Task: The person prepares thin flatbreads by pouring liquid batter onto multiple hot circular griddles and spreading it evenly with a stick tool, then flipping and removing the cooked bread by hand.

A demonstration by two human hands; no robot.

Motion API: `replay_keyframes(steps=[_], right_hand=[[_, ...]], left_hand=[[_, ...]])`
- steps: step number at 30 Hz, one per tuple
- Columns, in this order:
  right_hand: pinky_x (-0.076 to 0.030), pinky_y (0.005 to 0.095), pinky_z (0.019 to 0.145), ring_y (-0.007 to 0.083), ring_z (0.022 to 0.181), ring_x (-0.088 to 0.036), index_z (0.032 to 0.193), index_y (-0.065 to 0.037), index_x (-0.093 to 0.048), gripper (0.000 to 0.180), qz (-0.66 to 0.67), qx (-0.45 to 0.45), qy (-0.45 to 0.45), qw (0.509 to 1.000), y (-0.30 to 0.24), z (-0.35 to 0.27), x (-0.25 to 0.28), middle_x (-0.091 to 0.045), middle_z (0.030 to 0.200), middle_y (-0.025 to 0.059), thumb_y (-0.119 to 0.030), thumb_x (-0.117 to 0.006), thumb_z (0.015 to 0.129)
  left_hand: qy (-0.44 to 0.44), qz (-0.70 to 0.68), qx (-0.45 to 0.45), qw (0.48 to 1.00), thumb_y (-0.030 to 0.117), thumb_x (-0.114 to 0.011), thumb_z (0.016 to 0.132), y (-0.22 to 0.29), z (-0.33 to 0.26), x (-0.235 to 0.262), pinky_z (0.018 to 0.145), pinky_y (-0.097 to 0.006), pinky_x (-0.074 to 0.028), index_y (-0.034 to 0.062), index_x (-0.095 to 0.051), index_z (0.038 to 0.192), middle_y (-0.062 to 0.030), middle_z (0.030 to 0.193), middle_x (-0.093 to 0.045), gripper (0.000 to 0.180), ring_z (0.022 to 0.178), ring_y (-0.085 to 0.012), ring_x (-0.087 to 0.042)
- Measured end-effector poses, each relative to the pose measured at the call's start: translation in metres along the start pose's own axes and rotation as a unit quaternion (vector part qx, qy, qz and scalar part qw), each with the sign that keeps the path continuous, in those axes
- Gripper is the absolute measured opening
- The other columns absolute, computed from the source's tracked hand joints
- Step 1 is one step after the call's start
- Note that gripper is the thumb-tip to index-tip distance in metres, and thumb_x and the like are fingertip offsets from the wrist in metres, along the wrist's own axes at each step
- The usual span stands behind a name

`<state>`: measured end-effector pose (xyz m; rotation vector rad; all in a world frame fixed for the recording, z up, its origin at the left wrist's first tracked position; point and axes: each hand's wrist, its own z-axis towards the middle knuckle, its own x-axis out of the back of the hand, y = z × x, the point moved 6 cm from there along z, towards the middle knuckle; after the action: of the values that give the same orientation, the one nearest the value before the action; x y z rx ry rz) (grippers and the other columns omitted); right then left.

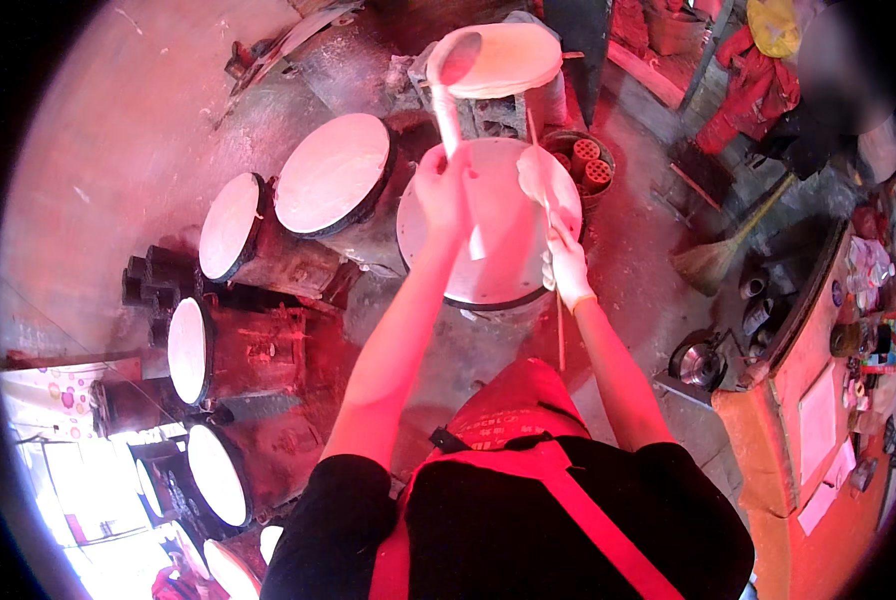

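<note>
My left hand [441,188] is closed around the pale handle [447,122] of a tool with a flat, brownish oval head [461,58] at its far end. The head overlaps the edge of a pale round stack [513,60]. My right hand [568,262] grips a long thin wooden stick [561,335]. Along the stick's upper part is a small pale, flat rounded piece [538,178], whose kind I cannot make out. Both hands are over a large round pale surface with a dark rim [503,285].
Several drum-shaped stands with white round tops [336,172] curve along the left. Behind the round surface, a bucket holds perforated cylindrical briquettes [596,175]. A broom [713,262], a metal pot [701,362] and a cluttered orange table [768,455] are on the right.
</note>
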<state>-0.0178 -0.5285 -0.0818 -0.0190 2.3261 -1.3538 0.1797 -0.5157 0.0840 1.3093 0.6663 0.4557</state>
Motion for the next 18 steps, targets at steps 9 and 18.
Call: replay_keyframes(steps=[9,18], right_hand=[[-0.024,0.0247,0.03,0.007,0.034,-0.029,0.134,-0.032,-0.046,0.037,0.154,0.05,0.147,0.976,0.072,-0.062,-0.028,-0.036,0.056,-0.0054,-0.028,-0.045,0.098],[-0.025,0.0252,0.03,0.008,0.034,-0.028,0.136,-0.029,-0.043,0.039,0.028,0.007,0.055,0.998,0.026,0.019,-0.092,-0.036,0.056,-0.004,-0.027,-0.045,0.097]], left_hand=[[-0.083,0.07,0.251,0.962,0.015,-0.054,0.092,-0.015,-0.146,0.156,0.046,-0.018,-0.031,0.0066,-0.059,0.118,0.0049,0.074,-0.05,0.027,0.053,-0.0029,-0.04],[-0.008,-0.136,0.425,0.895,0.026,-0.053,0.095,-0.015,-0.214,0.239,0.038,-0.016,-0.025,0.0062,-0.05,0.075,-0.0011,0.071,-0.051,0.028,0.049,-0.0032,-0.036]])
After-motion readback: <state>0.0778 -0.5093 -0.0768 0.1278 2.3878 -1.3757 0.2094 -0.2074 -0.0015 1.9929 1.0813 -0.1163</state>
